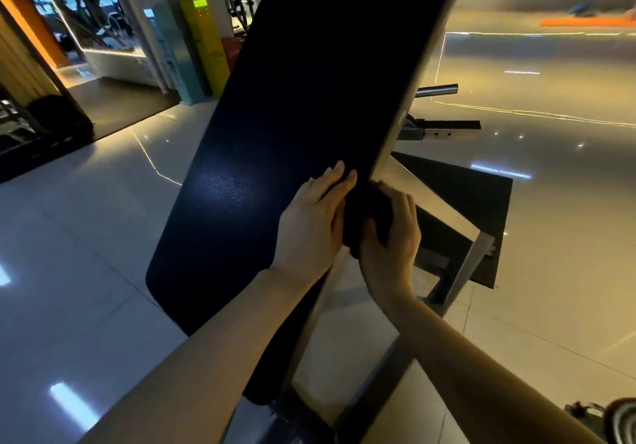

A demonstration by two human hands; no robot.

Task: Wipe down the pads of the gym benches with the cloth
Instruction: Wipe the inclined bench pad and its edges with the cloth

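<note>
A long dark bench pad runs from the upper right down to the lower left across the middle of the view. Its silver frame rail borders the pad's right edge. A dark cloth is bunched against that right edge. My right hand grips the cloth from the right. My left hand rests on the pad beside it, fingers pressing on the cloth's left side. Much of the cloth is hidden between the two hands.
Glossy pale floor tiles surround the bench. The bench's metal base legs and a dark floor mat lie to the right. A yellow stand and gym machines are at the back left. A weight plate shows at the bottom right corner.
</note>
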